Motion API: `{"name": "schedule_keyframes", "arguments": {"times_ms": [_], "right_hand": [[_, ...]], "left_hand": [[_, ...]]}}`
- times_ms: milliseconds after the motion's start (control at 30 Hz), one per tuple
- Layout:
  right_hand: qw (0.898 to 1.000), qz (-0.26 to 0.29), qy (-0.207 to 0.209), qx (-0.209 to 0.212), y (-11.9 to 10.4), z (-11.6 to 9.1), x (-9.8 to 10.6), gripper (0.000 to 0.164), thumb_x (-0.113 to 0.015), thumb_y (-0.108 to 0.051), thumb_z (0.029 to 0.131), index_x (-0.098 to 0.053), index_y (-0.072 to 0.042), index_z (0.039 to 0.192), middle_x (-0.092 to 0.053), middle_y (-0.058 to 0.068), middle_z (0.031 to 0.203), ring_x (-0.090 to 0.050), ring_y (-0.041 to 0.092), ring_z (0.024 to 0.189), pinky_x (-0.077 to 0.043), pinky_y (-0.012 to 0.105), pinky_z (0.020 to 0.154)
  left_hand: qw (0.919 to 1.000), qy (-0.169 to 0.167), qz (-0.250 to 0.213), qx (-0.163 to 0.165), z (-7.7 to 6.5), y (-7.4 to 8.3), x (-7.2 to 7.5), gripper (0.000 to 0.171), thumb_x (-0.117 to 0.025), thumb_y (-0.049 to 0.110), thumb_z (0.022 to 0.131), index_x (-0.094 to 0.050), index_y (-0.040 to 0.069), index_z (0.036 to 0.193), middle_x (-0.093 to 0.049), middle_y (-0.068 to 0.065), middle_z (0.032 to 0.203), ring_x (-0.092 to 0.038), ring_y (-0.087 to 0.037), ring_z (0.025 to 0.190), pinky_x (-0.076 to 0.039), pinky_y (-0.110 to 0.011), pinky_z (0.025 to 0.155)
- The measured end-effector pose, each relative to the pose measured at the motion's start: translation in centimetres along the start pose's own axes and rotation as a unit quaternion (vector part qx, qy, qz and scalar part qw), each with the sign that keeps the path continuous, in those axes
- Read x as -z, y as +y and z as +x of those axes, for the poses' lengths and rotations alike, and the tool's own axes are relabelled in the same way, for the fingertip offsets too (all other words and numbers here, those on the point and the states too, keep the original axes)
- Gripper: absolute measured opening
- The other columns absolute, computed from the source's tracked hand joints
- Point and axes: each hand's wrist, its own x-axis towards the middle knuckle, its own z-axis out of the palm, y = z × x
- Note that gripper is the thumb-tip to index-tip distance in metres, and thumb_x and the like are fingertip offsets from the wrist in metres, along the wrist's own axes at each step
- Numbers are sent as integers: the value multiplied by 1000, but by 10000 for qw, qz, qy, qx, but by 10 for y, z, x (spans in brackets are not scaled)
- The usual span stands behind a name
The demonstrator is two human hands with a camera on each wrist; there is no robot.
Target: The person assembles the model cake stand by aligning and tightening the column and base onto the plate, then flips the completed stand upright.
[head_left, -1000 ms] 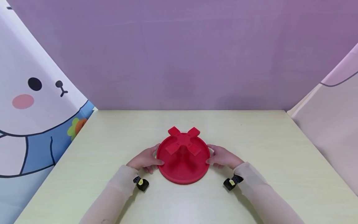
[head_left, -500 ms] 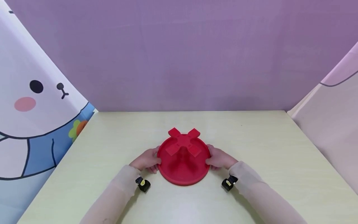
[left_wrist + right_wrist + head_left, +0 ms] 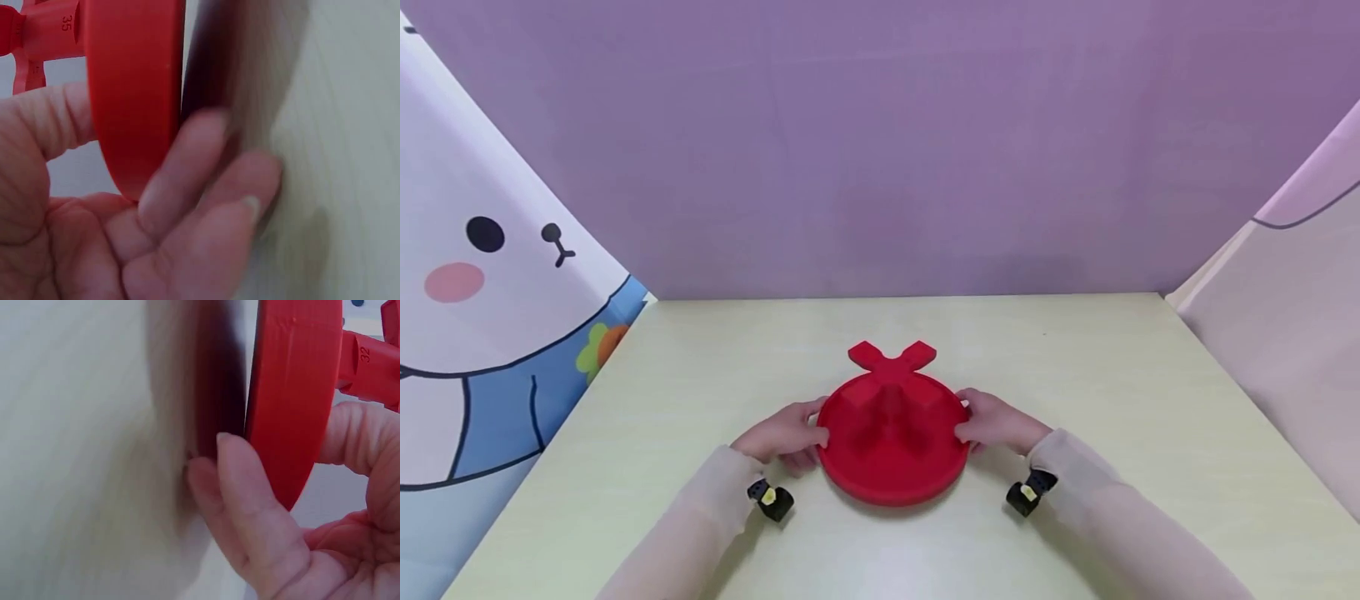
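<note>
A red round base [image 3: 891,475] with a raised rim carries a short post topped by a four-armed cross [image 3: 891,367]. It tilts away from me, its near edge off the table, with a shadow beneath. My left hand [image 3: 786,432] grips the left rim, thumb on the upper side. In the left wrist view, the fingers [image 3: 187,169] reach under the base, and the number 35 shows on the red post [image 3: 53,28]. The right hand [image 3: 1000,423] holds the opposite rim likewise, fingers [image 3: 244,475] below. The right wrist view shows 32 on the post [image 3: 369,359].
The pale table [image 3: 1112,375] extends around both hands. A purple cloth backdrop [image 3: 887,150] stands behind it, a printed cartoon cloth [image 3: 490,333] is at the left, and a pale cloth [image 3: 1285,333] hangs at the right. Small black cameras [image 3: 772,500] are on both wrists.
Both hands have closed more firmly on the rim. The base has tipped away from me, its near edge rising from the table and a shadow appearing under it.
</note>
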Motion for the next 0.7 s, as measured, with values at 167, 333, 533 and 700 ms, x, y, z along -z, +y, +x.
{"name": "schedule_keyframes", "arguments": {"times_ms": [167,333,533,700], "right_hand": [[9965,813,-178,55,2,-7,2,60,-53,2,78,-34,13,134,-57,18,99,-62,23,75,-56,37,69],[9923,1223,-161,131,4,-11,4,64,-54,4,77,-32,13,137,-56,19,102,-62,22,75,-56,34,68],[9830,1755,-152,516,9,-17,8,67,-57,2,85,-26,13,143,-55,19,111,-62,19,80,-56,31,71],[9718,2180,-309,846,10,-23,10,63,-47,0,91,-17,16,144,-59,14,109,-63,15,81,-55,28,75]], "left_hand": [[9985,-119,-521,-123,-3,-2,0,73,-58,7,79,-33,4,148,-64,-9,74,-62,-19,56,-55,-33,55],[9771,-542,-1965,-612,-2,-9,-4,74,-50,-3,80,-21,-3,149,-61,-12,85,-62,-16,58,-57,-31,61],[9506,-537,-2930,-872,-2,-12,-6,73,-47,-5,83,-19,-2,150,-58,-12,94,-59,-12,59,-56,-27,61],[9449,-496,-3071,-1022,-6,-11,-4,70,-46,-5,84,-19,-7,148,-63,-5,86,-61,-11,60,-56,-26,63]]}}
